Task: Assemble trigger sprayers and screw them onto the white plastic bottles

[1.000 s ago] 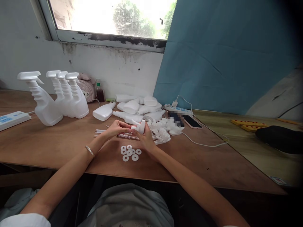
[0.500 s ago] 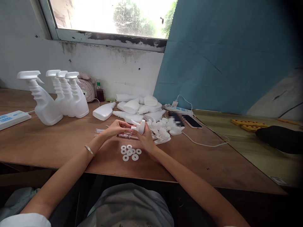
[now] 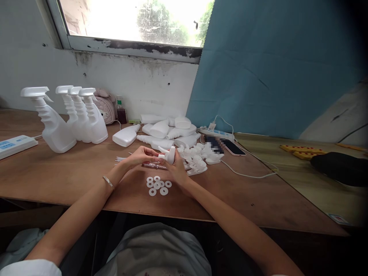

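My right hand (image 3: 178,168) is wrapped round a white trigger spray head (image 3: 170,155), which points up and sideways above the table. At its collar end, the thumb and fingers of my left hand (image 3: 143,156) are pinched together against it; whether a small part is between those fingertips is hidden. Below both hands lie several flat white ring washers (image 3: 156,185) in a loose cluster. A clear plastic tool-like rod (image 3: 155,165) lies just behind the fingers. Thin white tubes (image 3: 120,158) stick out left of my left hand. Right of my right hand is a heap of white spray heads (image 3: 198,159).
Several white bottles (image 3: 161,129) lie piled near the wall. Upright spray bottles (image 3: 56,128) stand at the left, by a power strip (image 3: 17,145). A pink bag (image 3: 105,107) and a dark bottle (image 3: 121,112) stand behind. Phones (image 3: 234,147) and a cable lie right.
Hardly anything differs. Both hands keep the same hold on the spray head, which has shifted very slightly left; the view has moved a touch.
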A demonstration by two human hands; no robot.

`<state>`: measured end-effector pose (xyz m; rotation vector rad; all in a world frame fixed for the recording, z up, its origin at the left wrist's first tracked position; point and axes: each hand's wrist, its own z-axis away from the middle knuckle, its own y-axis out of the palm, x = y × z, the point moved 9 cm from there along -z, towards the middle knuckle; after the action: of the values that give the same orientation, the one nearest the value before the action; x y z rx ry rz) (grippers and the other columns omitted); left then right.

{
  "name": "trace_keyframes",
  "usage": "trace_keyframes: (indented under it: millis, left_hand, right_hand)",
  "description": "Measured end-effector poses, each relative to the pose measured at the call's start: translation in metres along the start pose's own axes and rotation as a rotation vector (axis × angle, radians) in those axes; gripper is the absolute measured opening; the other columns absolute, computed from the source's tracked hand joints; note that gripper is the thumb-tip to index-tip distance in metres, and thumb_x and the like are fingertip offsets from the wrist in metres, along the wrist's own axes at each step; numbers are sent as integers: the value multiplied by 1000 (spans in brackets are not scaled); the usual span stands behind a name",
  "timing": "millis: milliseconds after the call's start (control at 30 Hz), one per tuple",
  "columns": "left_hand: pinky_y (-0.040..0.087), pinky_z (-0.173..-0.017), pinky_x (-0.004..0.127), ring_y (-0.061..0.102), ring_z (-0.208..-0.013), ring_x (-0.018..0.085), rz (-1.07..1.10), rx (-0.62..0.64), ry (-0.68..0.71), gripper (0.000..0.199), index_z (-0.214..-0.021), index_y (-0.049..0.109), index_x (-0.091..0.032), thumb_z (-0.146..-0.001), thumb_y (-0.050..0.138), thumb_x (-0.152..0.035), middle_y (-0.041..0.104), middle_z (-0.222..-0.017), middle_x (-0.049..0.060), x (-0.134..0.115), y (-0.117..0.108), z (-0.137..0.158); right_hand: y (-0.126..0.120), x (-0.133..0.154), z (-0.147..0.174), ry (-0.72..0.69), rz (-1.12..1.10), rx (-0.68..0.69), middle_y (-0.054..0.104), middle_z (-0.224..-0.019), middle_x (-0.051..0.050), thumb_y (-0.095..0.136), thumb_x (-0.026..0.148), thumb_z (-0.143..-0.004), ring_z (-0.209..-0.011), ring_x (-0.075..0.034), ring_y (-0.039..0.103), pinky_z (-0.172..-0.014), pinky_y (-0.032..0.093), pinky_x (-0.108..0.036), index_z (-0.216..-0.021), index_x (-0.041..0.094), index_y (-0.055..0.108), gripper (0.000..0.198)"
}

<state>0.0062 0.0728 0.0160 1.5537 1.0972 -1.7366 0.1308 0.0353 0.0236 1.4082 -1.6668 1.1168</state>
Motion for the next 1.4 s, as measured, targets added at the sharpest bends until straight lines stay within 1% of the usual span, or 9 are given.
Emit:
trace_keyframes:
  millis: [167, 300, 433, 633, 800, 1100, 1233, 1400]
  left_hand:
    - [29, -45, 20, 42, -49, 7, 11, 10, -5, 38, -84, 71, -11, -56, 77, -36, 60, -60, 3, 3, -1, -1]
    - [27, -43, 20, 38, -46, 6, 15, -1, -3, 40, -85, 72, -9, -57, 76, -37, 59, -56, 3, 5, -3, -2]
    - [27, -43, 20, 36, -45, 5, 38, -1, 13, 38, -85, 73, -10, -57, 75, -35, 60, -56, 4, 3, -3, 0]
    - [27, -42, 19, 35, -46, 4, 72, 12, -6, 33, -84, 73, -11, -57, 76, -31, 61, -56, 4, -1, -1, 3]
    - [27, -41, 19, 34, -44, 4, 85, 36, 6, 31, -83, 73, -11, -57, 76, -29, 57, -50, 3, 1, -1, 2]
    - [31, -41, 19, 35, -43, 4, 70, 61, 13, 32, -85, 73, -11, -59, 76, -30, 55, -47, 2, 4, -3, 1]
    - [32, -41, 19, 37, -43, 5, 57, 59, 9, 35, -86, 73, -10, -57, 77, -30, 57, -49, 3, 6, -4, 0]
    - [29, -40, 18, 37, -42, 4, 83, 67, 9, 30, -80, 74, -10, -56, 77, -28, 57, -47, 3, 5, -3, 1]
  right_hand:
    - [1, 5, 0, -9, -23, 18, 61, -84, 0, 65, 38, -69, -73, -17, 55, -65, 44, -28, -91, 22, 47, 33]
    - [0, 8, 0, -1, -21, 11, 59, -80, 0, 66, 41, -67, -70, -16, 52, -62, 43, -27, -89, 21, 47, 35]
    - [-1, 12, 1, -25, -37, 13, 55, -77, 1, 66, 41, -68, -68, -15, 49, -62, 42, -27, -88, 21, 48, 33]
    - [0, 17, 1, -26, -75, 36, 51, -75, 3, 66, 40, -67, -66, -13, 47, -60, 41, -26, -86, 22, 48, 32]
    - [2, 16, 1, -26, -94, 52, 53, -77, 2, 67, 41, -67, -67, -13, 48, -61, 43, -26, -88, 21, 48, 35]
    - [5, 9, 0, -3, -113, 99, 60, -85, 1, 67, 41, -67, -74, -15, 53, -65, 47, -29, -91, 22, 48, 36]
    - [7, 12, 1, 2, -140, 115, 59, -83, 1, 68, 40, -67, -70, -14, 53, -63, 47, -28, -91, 22, 47, 36]
    - [8, 16, 2, 7, -172, 122, 55, -76, 3, 69, 36, -66, -64, -11, 49, -59, 45, -25, -87, 21, 47, 34]
